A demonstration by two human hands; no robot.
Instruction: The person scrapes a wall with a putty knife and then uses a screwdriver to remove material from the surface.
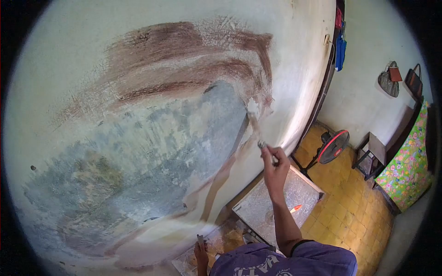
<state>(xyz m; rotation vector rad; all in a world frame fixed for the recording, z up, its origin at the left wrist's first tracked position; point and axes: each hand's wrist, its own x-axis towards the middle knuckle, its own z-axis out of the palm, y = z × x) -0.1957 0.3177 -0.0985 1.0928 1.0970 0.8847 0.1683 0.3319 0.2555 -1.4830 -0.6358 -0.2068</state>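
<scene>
My right hand (275, 168) is raised to the wall, fingers pinched around the handle end of a putty knife (256, 129). The blade's tip lies at a pale smear of filler (252, 106) by the right edge of a grey patch (221, 110). Reddish-brown streaks (161, 50) run over the wall above and beside that patch. Low in the view, my left hand (201, 255) is closed around a small flat tool (200, 239) that points upward; its kind is not clear at this size.
A speckled, dusty table (258, 202) stands under my right arm, with a small orange-and-white tool (296, 208) on it. Beyond are a black-and-red fan (332, 147), a small side table (370, 154) and a flowered green cloth (407, 161). Bags (390, 80) hang on the far wall.
</scene>
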